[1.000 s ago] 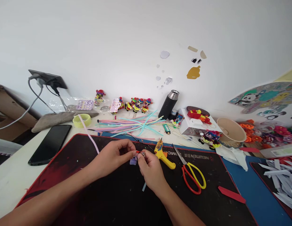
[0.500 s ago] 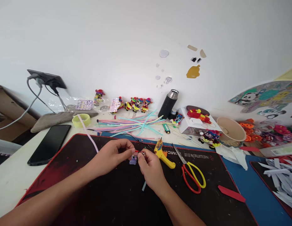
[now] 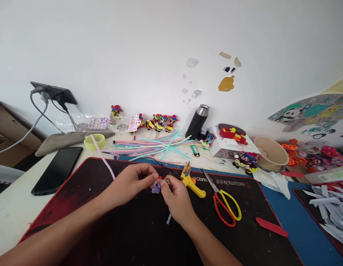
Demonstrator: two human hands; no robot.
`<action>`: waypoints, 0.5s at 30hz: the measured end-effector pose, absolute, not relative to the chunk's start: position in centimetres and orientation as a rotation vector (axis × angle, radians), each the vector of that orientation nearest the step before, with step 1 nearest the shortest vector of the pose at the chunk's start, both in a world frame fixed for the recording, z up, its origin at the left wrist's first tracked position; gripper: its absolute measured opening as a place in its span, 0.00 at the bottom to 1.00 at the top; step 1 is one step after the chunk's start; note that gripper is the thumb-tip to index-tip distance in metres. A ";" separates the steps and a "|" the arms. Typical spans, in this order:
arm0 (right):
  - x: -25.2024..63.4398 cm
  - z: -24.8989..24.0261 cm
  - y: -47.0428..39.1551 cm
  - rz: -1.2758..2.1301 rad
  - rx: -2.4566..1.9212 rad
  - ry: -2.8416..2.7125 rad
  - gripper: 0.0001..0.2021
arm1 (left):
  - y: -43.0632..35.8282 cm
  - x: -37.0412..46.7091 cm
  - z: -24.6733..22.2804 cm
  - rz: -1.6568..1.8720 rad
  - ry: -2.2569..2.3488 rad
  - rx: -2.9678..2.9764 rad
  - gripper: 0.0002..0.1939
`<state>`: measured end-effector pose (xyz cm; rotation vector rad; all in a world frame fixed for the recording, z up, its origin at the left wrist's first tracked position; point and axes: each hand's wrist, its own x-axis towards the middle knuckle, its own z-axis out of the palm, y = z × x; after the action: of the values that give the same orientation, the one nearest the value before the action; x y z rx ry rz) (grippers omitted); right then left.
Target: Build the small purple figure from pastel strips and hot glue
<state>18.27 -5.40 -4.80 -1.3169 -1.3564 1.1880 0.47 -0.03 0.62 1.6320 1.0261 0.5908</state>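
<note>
Over the black mat [image 3: 127, 229], a small purple figure [image 3: 156, 186] with a red and pink top is held between my two hands. My left hand [image 3: 135, 184] pinches its upper left side between thumb and fingertips. My right hand [image 3: 177, 197] has thumb and fingers closed on its right side, hiding part of it. Just right of my right hand lies a yellow glue gun [image 3: 192, 183]. Farther right are scissors [image 3: 226, 205] with one red and one yellow handle, their blades slightly apart. A short pale strip [image 3: 168, 219] lies below my right hand.
Pastel stems [image 3: 149, 145] lie behind the mat, near a black flask [image 3: 197, 122] and several small figures [image 3: 160, 122]. A phone [image 3: 57, 170] and yellow-green roll [image 3: 95, 142] are left. A red strip [image 3: 271, 227], bowl [image 3: 271, 153] and white strips [image 3: 330, 207] are right.
The whole view has shifted very slightly. Both hands keep hold of the small figure, with only a tiny movement of the fingers.
</note>
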 end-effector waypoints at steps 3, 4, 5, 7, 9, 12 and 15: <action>18.3 -4.8 -5.4 1.197 -1.317 -1.346 0.15 | 0.0 0.4 0.6 0.583 1.030 1.626 0.16; 18.3 -4.8 -5.4 1.203 -1.320 -1.342 0.15 | 0.0 0.4 0.6 0.582 1.031 1.628 0.17; 18.3 -4.8 -5.4 1.209 -1.321 -1.340 0.15 | 0.1 0.4 0.6 0.583 1.033 1.631 0.17; 18.3 -4.9 -5.4 1.218 -1.322 -1.331 0.15 | 0.1 0.4 0.6 0.585 1.036 1.639 0.18; 18.3 -5.0 -5.5 1.232 -1.319 -1.316 0.15 | 0.1 0.3 0.5 0.585 1.038 1.641 0.18; 18.3 -5.2 -5.5 1.274 -1.292 -1.283 0.17 | 0.1 0.3 0.6 0.585 1.047 1.642 0.18; 18.4 -5.3 -5.7 1.331 -1.216 -1.247 0.19 | 0.3 0.2 0.7 0.601 1.055 1.651 0.19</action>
<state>18.38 -5.68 -5.26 -1.2160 -1.2465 1.3307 0.24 0.26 0.72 1.6509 1.0551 0.6007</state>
